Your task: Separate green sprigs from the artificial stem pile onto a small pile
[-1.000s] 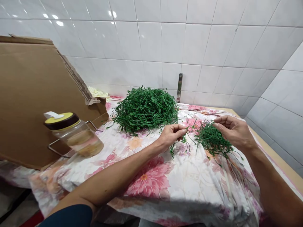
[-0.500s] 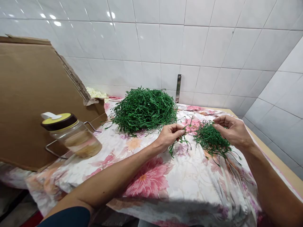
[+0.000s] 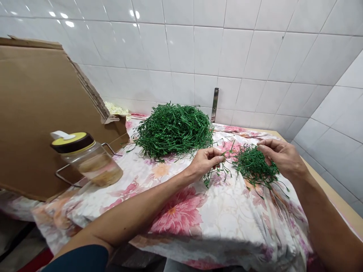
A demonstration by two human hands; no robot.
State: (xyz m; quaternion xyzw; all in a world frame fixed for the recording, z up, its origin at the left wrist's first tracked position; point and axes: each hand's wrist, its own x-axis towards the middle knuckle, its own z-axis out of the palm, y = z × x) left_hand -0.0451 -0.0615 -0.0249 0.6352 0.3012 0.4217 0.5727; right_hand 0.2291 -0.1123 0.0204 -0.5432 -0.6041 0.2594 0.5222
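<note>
Between the thumb and fingers of my left hand (image 3: 207, 161) are a few thin green artificial stems (image 3: 210, 176) with small budded tips, hanging down and sticking out to the right. My right hand (image 3: 279, 155) is over the right side of a small heap of the same stems (image 3: 251, 164). Its thumb and index finger are pinched together at the heap's upper edge; whatever is between them is too small to make out. A much larger pile of green stems (image 3: 174, 130) lies behind my left hand.
A floral cloth (image 3: 176, 215) covers the table. On the left a clear bottle with a yellow and brown lid (image 3: 87, 158) stands by a metal wire frame, before a cardboard box (image 3: 34, 121). Pale yellow pieces (image 3: 115, 108) lie behind the box. A metal bracket (image 3: 215, 104) is against the tiled wall.
My right hand has shifted very slightly over the small heap. My left hand keeps its hold on the stems, almost unmoved. The camera view has tilted a little.
</note>
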